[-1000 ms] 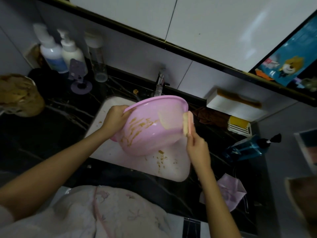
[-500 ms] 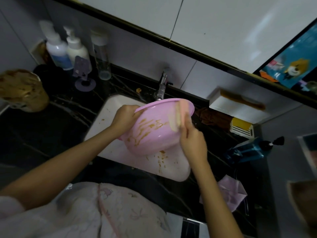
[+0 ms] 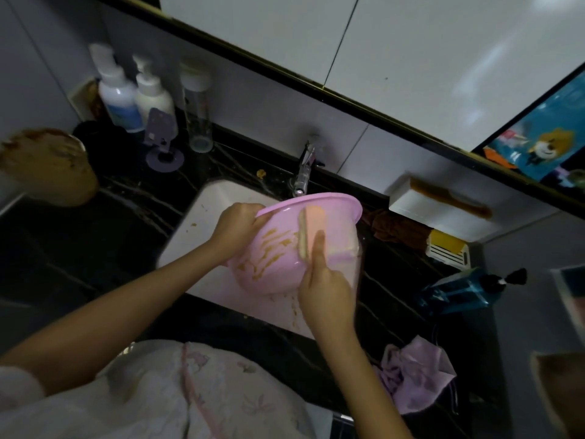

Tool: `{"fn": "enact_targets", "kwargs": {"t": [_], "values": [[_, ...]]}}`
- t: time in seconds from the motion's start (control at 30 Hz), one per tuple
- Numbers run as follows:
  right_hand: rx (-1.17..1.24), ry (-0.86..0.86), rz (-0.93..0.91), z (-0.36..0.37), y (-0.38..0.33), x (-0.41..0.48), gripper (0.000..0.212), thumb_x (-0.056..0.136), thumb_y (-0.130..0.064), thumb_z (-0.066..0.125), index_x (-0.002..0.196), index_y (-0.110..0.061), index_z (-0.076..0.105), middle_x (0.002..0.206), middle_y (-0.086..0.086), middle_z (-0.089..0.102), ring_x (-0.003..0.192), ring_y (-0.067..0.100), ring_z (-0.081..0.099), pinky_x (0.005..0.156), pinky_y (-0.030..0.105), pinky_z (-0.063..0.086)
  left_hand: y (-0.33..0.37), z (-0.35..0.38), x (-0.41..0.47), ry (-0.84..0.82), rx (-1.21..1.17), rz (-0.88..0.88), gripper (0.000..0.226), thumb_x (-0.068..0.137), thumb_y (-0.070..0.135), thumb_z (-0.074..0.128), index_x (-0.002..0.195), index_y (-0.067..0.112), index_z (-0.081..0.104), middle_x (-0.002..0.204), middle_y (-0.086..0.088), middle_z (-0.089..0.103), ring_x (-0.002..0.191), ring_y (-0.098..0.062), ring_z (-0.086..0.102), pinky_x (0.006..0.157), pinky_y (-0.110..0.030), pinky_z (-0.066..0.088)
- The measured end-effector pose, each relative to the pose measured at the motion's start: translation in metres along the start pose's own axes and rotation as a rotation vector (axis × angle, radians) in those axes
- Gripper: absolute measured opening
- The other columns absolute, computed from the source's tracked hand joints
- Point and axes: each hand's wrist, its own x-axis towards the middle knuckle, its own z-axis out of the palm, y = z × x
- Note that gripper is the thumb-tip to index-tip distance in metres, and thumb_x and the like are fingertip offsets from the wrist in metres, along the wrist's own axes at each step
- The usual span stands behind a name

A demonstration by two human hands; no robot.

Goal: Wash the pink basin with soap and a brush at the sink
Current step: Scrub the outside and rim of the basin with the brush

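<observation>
Around the white sink [image 3: 215, 201] the black marble counter [image 3: 95, 232] is crowded. 2 pump bottles [image 3: 118, 96] stand at the back left beside a clear bottle [image 3: 198, 112] and a purple stand [image 3: 161, 134], and a brown-smeared container [image 3: 47, 166] sits at the far left. To the right lie a brown cloth [image 3: 395, 229], a white wall box [image 3: 437, 210], a blue bottle [image 3: 459, 289] on its side and a crumpled lilac cloth [image 3: 414, 375].

The pink basin [image 3: 285, 258] is held tilted over the sink, its rim up just below the tap [image 3: 304, 169], and it hides much of the sink's right half. Brown streaks mark the left part of the face turned to the camera. The left hand [image 3: 235, 228] grips the rim on the left, fingers curled over it. The right hand [image 3: 326, 286] holds the brush [image 3: 311, 229] flat against the basin wall, forefinger stretched along its back; this hand is blurred and covers the basin's lower right.

Compared with 1 second ago, the brush has travelled from the basin's right edge to about its middle, just beside the streaks. The left hand's grip on the rim is unchanged.
</observation>
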Motion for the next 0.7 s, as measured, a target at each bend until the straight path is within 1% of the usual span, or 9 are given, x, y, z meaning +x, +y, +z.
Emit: {"fn": "enact_targets", "kwargs": {"t": [0.07,0.13,0.23,0.33,0.4,0.5,0.53,0.6,0.7], "values": [[0.029,0.077,0.203,-0.011,0.022,0.023,0.058,0.101,-0.025,0.029,0.152,-0.022,0.002,0.097,0.014,0.061,0.086,0.032,0.062,0.067,0.035,0.047,0.004,0.002,-0.004,0.001,0.016,0.026,0.053,0.084,0.046,0.038,0.08,0.001,0.068,0.072,-0.015,0.066,0.069,-0.03,0.059,0.059,-0.032,0.038],[0.129,0.136,0.365,-0.014,0.025,0.041,0.057,0.1,-0.026,0.029,0.152,-0.02,0.006,0.095,0.014,0.063,0.081,0.029,0.062,0.069,0.04,0.053,0.008,0.005,-0.007,0.001,0.019,0.035,0.047,0.086,0.041,0.042,0.078,0.002,0.066,0.07,-0.015,0.065,0.067,-0.03,0.058,0.057,-0.03,0.035],[0.19,0.124,0.19,0.002,-0.007,0.02,0.061,0.1,-0.028,0.027,0.15,-0.026,-0.007,0.078,0.01,0.062,0.069,0.026,0.062,0.063,0.039,0.053,0.011,0.005,-0.005,0.007,0.027,0.03,0.059,0.081,0.053,0.033,0.073,0.004,0.064,0.07,-0.013,0.064,0.066,-0.027,0.056,0.056,-0.029,0.029],[0.125,0.06,-0.062,0.012,-0.01,-0.017,0.06,0.098,-0.032,0.024,0.15,-0.031,-0.008,0.077,0.011,0.062,0.07,0.03,0.062,0.059,0.034,0.043,0.003,-0.002,-0.001,0.013,0.036,0.008,0.074,0.073,0.062,0.021,0.078,0.003,0.066,0.074,-0.015,0.066,0.072,-0.03,0.057,0.058,-0.03,0.03],[0.098,0.101,0.077,0.003,0.012,0.006,0.058,0.099,-0.032,0.024,0.151,-0.027,0.001,0.079,0.011,0.059,0.074,0.031,0.063,0.063,0.038,0.049,0.004,-0.003,-0.001,0.004,0.034,0.007,0.068,0.078,0.058,0.028,0.081,0.003,0.067,0.075,-0.015,0.066,0.073,-0.03,0.058,0.059,-0.03,0.032],[0.185,0.19,0.351,-0.011,0.024,0.046,0.054,0.1,-0.028,0.028,0.151,-0.022,0.011,0.091,0.012,0.062,0.077,0.028,0.063,0.068,0.044,0.055,0.01,0.003,-0.003,-0.022,0.058,0.02,0.043,0.093,0.038,0.046,0.081,0.002,0.066,0.074,-0.015,0.065,0.07,-0.029,0.057,0.059,-0.029,0.03],[0.202,0.207,0.331,-0.01,0.015,0.046,0.055,0.1,-0.028,0.029,0.151,-0.023,0.009,0.09,0.013,0.063,0.075,0.027,0.063,0.067,0.045,0.055,0.01,0.002,-0.002,-0.018,0.066,0.02,0.041,0.094,0.035,0.048,0.081,0.002,0.066,0.074,-0.015,0.065,0.069,-0.028,0.056,0.058,-0.029,0.029],[0.221,0.183,0.175,0.0,-0.004,0.026,0.059,0.1,-0.028,0.029,0.151,-0.027,-0.001,0.078,0.01,0.061,0.069,0.026,0.061,0.062,0.041,0.052,0.007,0.001,0.0,-0.008,0.046,0.02,0.052,0.09,0.046,0.041,0.078,0.002,0.066,0.072,-0.014,0.065,0.07,-0.03,0.058,0.058,-0.031,0.032],[0.052,0.021,-0.088,0.018,-0.021,-0.016,0.062,0.1,-0.029,0.03,0.149,-0.031,-0.009,0.078,0.008,0.062,0.07,0.027,0.06,0.057,0.032,0.033,0.006,-0.006,0.002,-0.03,0.018,0.029,0.072,0.077,0.062,0.023,0.078,0.003,0.065,0.074,-0.014,0.066,0.072,-0.03,0.058,0.061,-0.035,0.037]]}}
